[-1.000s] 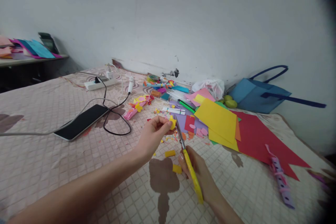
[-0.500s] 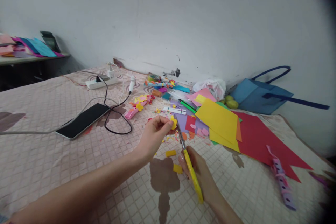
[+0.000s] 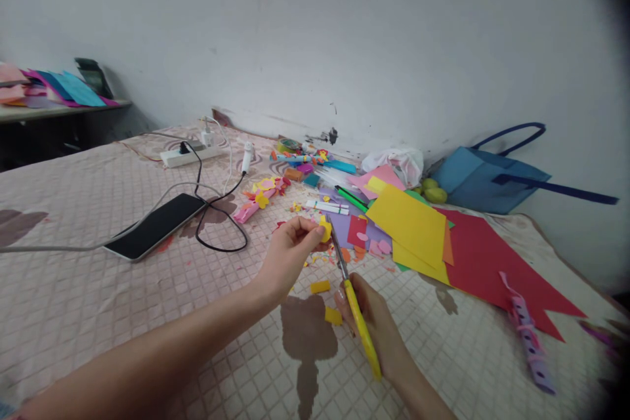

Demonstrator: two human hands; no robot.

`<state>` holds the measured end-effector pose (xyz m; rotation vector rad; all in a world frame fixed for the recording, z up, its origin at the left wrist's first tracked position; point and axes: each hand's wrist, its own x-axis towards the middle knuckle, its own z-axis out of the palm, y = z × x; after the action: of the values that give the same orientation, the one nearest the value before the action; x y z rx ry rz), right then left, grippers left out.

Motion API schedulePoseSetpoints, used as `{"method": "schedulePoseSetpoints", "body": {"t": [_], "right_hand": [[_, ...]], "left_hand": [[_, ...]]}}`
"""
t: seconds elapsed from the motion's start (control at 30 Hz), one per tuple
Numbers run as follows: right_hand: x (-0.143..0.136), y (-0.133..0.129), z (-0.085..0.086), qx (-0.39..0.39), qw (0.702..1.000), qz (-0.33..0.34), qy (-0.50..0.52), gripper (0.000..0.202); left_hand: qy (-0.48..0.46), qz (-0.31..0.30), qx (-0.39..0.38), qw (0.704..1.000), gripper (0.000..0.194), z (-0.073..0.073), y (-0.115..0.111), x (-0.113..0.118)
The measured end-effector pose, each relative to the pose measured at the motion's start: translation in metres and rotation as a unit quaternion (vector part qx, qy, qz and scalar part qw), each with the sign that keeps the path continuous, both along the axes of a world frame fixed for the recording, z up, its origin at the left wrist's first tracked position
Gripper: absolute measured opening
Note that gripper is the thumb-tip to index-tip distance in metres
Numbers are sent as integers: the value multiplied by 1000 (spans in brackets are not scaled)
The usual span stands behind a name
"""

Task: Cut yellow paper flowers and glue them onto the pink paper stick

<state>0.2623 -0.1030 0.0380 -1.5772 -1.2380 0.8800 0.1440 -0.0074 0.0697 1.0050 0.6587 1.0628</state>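
Between thumb and fingers, my left hand (image 3: 294, 251) pinches a small yellow paper piece (image 3: 325, 230) with a rounded edge. My right hand (image 3: 370, 315) is closed around a pair of scissors (image 3: 361, 328) with yellow handles. Their blades point up and away, with the tips right beside the yellow piece; I cannot tell whether they touch it. Two small yellow rectangles (image 3: 320, 287) lie on the cloth below my hands. Behind the blades, a red paper piece (image 3: 357, 231) and pink scraps rest on a purple sheet (image 3: 378, 234).
Yellow sheets (image 3: 411, 223) and a large red sheet (image 3: 497, 269) spread to the right, near a purple dotted paper tube (image 3: 531, 348). A blue bag (image 3: 492, 177) stands by the wall. Left are a black-screened device (image 3: 157, 226), cables and a power strip (image 3: 189, 155). A pink flower-decorated tube (image 3: 256, 203) lies mid-table.
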Motion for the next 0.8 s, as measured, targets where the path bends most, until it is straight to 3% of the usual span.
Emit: {"method": "schedulePoseSetpoints", "body": {"t": [0.27, 0.8], "right_hand": [[4, -2, -7, 19, 997, 18, -70, 23], [3, -2, -6, 9, 999, 17, -35, 26]], "left_hand": [[-7, -4, 6, 1000, 21, -1, 1, 0], [6, -1, -1, 1000, 20, -1, 1, -1]]}}
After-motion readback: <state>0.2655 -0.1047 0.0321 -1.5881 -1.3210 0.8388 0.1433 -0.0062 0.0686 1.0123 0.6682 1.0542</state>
